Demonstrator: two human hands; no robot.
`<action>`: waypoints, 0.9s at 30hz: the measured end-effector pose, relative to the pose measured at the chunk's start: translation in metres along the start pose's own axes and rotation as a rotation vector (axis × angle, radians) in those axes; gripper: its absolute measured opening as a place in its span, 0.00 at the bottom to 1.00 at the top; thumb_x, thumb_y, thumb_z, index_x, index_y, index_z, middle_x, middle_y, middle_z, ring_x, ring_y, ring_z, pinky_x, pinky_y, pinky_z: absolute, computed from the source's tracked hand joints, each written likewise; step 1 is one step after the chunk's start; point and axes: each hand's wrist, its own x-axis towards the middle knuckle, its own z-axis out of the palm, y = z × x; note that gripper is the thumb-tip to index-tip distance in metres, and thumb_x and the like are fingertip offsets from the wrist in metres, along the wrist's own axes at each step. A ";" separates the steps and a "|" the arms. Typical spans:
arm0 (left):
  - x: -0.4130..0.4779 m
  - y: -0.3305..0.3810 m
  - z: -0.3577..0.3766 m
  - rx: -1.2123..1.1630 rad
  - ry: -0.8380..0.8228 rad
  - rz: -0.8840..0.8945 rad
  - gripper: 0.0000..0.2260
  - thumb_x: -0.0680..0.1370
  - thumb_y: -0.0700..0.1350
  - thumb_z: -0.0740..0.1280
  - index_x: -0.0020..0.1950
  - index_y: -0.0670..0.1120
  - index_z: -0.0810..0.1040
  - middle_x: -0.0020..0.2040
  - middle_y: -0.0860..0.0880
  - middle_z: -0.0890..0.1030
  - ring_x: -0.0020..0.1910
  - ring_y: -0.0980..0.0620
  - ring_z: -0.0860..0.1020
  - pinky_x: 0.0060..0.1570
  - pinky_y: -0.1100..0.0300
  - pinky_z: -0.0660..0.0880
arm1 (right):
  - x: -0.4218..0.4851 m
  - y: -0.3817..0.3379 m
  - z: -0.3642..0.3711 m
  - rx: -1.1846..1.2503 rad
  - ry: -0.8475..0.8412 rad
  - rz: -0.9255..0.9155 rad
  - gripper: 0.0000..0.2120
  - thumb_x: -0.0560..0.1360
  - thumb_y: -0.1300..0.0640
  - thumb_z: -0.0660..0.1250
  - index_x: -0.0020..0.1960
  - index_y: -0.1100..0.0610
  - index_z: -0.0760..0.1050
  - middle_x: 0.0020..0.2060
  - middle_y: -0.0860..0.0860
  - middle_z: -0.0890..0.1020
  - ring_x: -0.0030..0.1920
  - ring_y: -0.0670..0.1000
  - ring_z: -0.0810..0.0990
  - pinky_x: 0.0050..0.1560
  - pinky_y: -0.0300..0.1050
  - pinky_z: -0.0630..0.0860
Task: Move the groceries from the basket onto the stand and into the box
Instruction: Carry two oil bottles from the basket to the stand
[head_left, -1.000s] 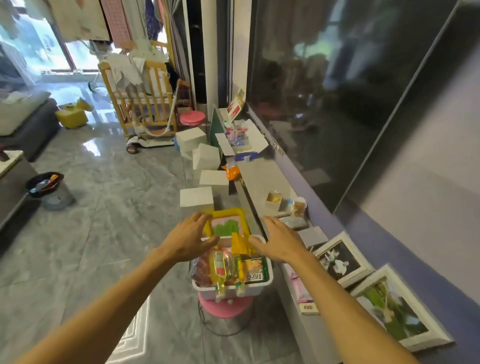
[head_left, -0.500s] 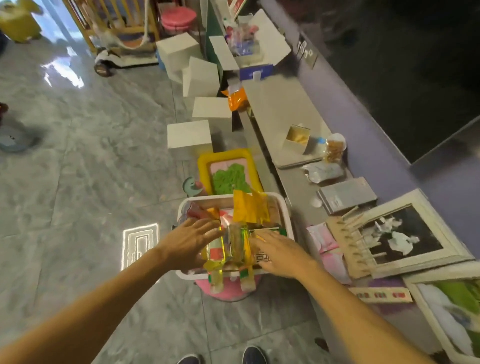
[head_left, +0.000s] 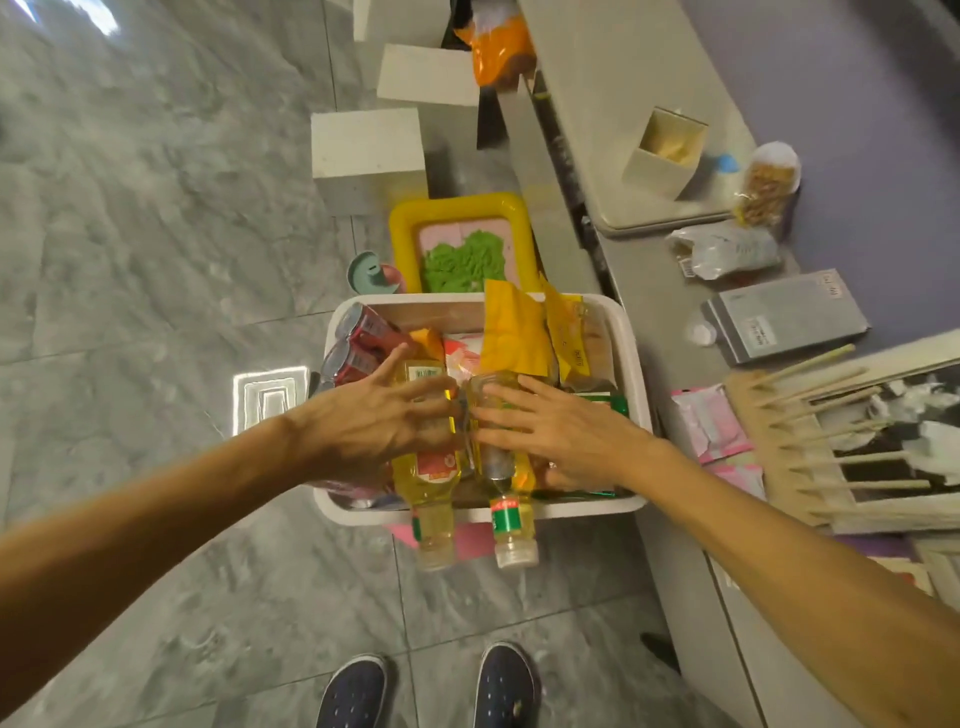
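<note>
1. The left hand (head_left: 374, 415) is laying its grip, fingers spread, on 1 oil bottle (head_left: 431, 478) in the basket (head_left: 635, 358). The right hand (head_left: 550, 431), grip likewise apart, is covering the 2nd bottle (head_left: 511, 519).
2. Both necks are overhanging the rim at 6 o'clock, and the label writing is blurring past reading.

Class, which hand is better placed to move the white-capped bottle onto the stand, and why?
Right. The right hand lies on that bottle, and the stand runs along the same side; the left hand covers the other bottle.
</note>
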 end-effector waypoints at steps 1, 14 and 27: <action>0.000 -0.001 -0.001 -0.007 0.007 0.005 0.31 0.78 0.64 0.60 0.81 0.58 0.63 0.80 0.46 0.67 0.80 0.39 0.62 0.73 0.25 0.56 | 0.001 0.000 0.000 -0.003 0.018 -0.015 0.48 0.70 0.49 0.81 0.84 0.52 0.61 0.84 0.55 0.63 0.85 0.60 0.55 0.82 0.65 0.58; -0.025 0.015 0.000 -0.824 0.419 -0.350 0.32 0.70 0.58 0.79 0.72 0.52 0.75 0.74 0.55 0.72 0.73 0.51 0.73 0.64 0.53 0.79 | -0.036 -0.031 -0.022 0.550 0.481 0.453 0.49 0.69 0.45 0.84 0.81 0.61 0.67 0.77 0.56 0.74 0.77 0.54 0.74 0.74 0.59 0.75; -0.073 0.011 -0.203 -1.277 0.724 -0.693 0.35 0.63 0.61 0.85 0.67 0.61 0.75 0.61 0.60 0.84 0.60 0.59 0.83 0.52 0.59 0.83 | -0.090 -0.102 -0.229 0.914 0.934 0.949 0.13 0.67 0.46 0.84 0.45 0.38 0.82 0.38 0.36 0.86 0.36 0.41 0.85 0.36 0.35 0.78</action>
